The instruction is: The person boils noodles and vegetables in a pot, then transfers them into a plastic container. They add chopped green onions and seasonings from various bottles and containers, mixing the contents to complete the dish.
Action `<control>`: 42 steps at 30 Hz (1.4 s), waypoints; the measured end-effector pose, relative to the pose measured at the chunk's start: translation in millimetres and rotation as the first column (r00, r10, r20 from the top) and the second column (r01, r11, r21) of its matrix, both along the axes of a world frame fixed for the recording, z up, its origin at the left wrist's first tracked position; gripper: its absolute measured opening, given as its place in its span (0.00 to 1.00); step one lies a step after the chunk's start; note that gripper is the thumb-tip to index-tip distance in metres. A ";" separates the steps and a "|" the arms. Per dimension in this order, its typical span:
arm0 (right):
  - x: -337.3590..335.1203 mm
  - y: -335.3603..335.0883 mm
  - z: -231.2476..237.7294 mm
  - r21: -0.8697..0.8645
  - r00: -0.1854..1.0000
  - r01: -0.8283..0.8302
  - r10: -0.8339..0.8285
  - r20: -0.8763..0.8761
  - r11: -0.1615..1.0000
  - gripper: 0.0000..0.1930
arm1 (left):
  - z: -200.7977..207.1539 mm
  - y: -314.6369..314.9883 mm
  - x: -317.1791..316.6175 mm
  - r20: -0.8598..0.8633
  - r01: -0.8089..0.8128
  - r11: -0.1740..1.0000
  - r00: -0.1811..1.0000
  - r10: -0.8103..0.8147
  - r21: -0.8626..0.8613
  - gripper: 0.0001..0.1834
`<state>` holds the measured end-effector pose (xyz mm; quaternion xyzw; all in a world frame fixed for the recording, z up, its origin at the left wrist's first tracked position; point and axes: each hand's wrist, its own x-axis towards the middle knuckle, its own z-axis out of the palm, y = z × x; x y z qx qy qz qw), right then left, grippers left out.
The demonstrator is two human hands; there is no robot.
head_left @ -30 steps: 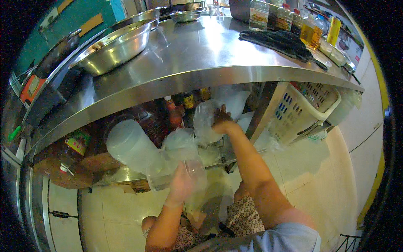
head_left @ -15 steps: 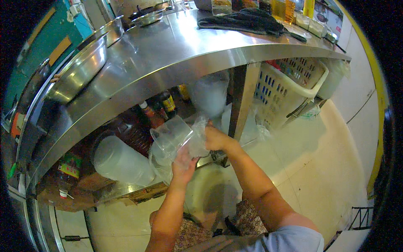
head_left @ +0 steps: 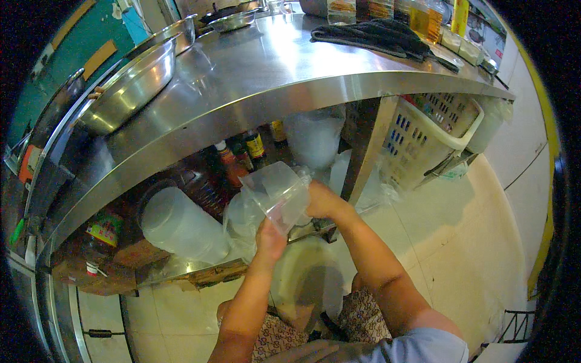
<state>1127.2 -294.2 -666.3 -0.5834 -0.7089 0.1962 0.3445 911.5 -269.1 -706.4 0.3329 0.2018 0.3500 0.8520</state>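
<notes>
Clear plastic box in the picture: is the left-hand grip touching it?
Touching. The head view shows the left-hand grip holding the clear plastic box by its lower end.

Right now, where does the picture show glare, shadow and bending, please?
In the head view: white glare on the steel counter; its front edge bows, fisheye-like; dimness beneath it; a soft shadow on the floor; the clear container at the left hand catches faint reflections.

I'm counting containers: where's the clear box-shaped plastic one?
Head view, centre: the container is in the left hand, with the right hand at its right end.
</notes>
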 end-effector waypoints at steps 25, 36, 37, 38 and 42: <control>-20.7 1.2 21.5 0.009 0.997 -0.081 0.081 -0.008 0.997 0.19 | 1.8 -0.5 6.5 0.242 0.065 0.998 0.969 -0.059 -0.020 0.38; -30.6 -14.2 36.9 0.142 0.989 0.025 -0.045 0.141 0.990 0.14 | 4.7 2.9 11.6 0.207 0.089 0.996 0.974 -0.091 0.017 0.41; -31.4 -14.4 40.2 0.135 0.997 0.012 -0.021 0.069 0.991 0.14 | 5.4 2.9 13.3 0.213 0.077 0.997 0.975 -0.071 -0.019 0.42; -32.1 -13.3 43.4 0.079 1.000 0.010 -0.011 0.014 0.997 0.15 | 5.9 2.9 14.6 0.240 0.077 0.997 0.968 -0.071 -0.015 0.44; -26.4 2.2 56.1 -0.001 0.930 -0.050 0.047 0.365 0.999 0.21 | 7.3 13.2 21.5 0.268 0.080 0.992 0.962 -0.052 -0.095 0.42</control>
